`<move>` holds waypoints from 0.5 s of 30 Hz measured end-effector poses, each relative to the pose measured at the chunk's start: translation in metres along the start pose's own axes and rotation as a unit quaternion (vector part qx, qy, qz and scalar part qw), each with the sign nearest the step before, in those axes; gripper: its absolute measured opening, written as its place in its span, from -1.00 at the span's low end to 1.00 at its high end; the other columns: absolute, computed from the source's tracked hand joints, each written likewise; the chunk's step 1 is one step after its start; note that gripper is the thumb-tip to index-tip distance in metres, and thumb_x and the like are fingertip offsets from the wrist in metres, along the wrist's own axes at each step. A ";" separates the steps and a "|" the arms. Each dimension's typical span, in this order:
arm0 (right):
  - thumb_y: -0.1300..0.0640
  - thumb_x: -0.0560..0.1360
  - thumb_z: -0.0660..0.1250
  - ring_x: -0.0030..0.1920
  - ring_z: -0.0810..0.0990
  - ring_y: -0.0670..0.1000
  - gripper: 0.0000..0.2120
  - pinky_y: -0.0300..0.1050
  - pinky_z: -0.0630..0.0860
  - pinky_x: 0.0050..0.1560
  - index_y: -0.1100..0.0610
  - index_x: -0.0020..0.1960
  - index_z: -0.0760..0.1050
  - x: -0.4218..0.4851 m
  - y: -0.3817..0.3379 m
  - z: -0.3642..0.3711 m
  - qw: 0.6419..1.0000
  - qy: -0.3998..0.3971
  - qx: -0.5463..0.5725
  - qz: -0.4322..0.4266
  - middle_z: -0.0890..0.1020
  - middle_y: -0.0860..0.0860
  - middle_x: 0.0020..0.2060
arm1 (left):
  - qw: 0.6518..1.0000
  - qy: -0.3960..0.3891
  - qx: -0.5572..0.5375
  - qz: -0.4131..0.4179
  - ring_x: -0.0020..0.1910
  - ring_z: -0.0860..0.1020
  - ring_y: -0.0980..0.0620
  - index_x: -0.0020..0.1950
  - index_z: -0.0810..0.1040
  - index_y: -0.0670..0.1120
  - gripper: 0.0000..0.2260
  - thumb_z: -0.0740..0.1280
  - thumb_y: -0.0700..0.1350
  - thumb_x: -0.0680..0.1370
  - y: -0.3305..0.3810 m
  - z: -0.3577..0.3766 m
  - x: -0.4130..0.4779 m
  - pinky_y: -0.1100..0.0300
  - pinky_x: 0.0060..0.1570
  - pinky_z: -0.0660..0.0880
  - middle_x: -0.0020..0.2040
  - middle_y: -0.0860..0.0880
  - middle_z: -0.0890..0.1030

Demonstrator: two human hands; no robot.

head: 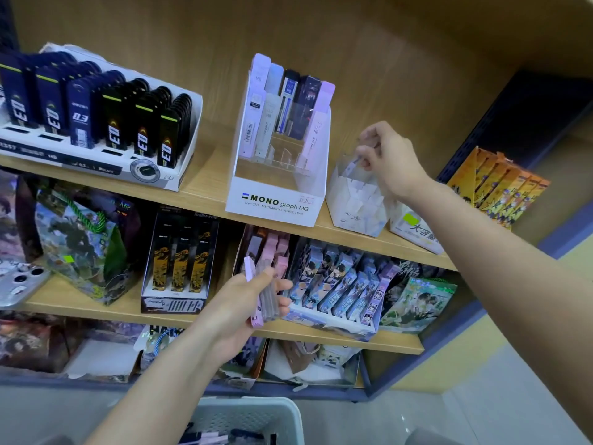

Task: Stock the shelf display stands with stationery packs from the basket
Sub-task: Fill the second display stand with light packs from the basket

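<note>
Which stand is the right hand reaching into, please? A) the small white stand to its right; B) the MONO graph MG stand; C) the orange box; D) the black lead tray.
A: the right hand pinches a slim pack over the small white stand, right of the MONO graph MG stand; the left hand holds a stack of packs lower down.
</note>
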State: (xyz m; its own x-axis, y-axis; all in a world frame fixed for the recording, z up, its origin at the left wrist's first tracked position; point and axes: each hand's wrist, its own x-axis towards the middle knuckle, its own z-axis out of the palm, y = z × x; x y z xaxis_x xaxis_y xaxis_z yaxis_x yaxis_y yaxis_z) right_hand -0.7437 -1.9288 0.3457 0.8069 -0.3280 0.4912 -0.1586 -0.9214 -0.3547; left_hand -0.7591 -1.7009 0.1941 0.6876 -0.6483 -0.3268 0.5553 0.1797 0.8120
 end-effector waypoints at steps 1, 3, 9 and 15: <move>0.26 0.57 0.23 -0.30 0.49 -0.13 -0.84 -0.18 0.47 -0.12 0.22 0.14 0.39 0.001 0.001 -0.001 1.000 -0.010 -0.003 0.002 0.52 0.06 -0.13 | 1.000 -0.009 -0.022 0.000 -0.35 0.55 0.01 0.09 0.52 -0.15 -0.81 0.22 -0.07 0.61 0.001 0.001 0.000 0.06 -0.19 0.62 -0.16 -0.13 0.62; 0.26 0.54 0.31 -0.32 0.50 -0.14 -0.81 -0.30 0.45 -0.22 0.24 0.12 0.40 0.001 0.004 0.000 1.000 -0.018 -0.002 -0.006 0.53 0.07 -0.15 | 1.000 -0.010 -0.013 0.001 -0.41 0.51 0.06 0.14 0.51 -0.08 -0.79 0.24 -0.01 0.59 0.001 0.001 -0.001 0.17 -0.39 0.60 -0.20 -0.08 0.58; 0.28 0.46 0.39 -0.28 0.46 -0.20 -0.87 -0.58 0.35 -0.29 0.16 0.00 0.54 0.009 0.013 0.012 0.999 -0.012 -0.030 -0.033 0.48 0.02 -0.08 | 0.998 -0.013 0.053 0.017 -0.50 0.39 0.12 0.10 0.52 -0.06 -0.77 0.20 0.04 0.60 0.000 0.002 0.001 0.34 -0.63 0.14 -0.37 0.02 0.53; 0.24 0.49 0.36 -0.28 0.44 -0.21 -0.91 -0.38 0.42 -0.20 0.09 -0.06 0.49 0.013 0.015 0.022 0.998 0.011 -0.055 -0.018 0.45 0.00 -0.04 | 0.999 0.003 0.052 -0.003 -0.49 0.35 0.07 0.06 0.48 -0.19 -0.74 0.16 0.00 0.64 -0.003 0.003 0.005 0.31 -0.62 0.12 -0.36 -0.06 0.55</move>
State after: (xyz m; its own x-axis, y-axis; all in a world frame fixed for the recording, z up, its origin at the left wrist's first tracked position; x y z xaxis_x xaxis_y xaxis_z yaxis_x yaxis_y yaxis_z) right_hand -0.7231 -1.9424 0.3297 0.8007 -0.2979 0.5197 -0.1930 -0.9496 -0.2470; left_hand -0.7587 -1.7071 0.1918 0.6876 -0.6450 -0.3335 0.5072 0.0979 0.8562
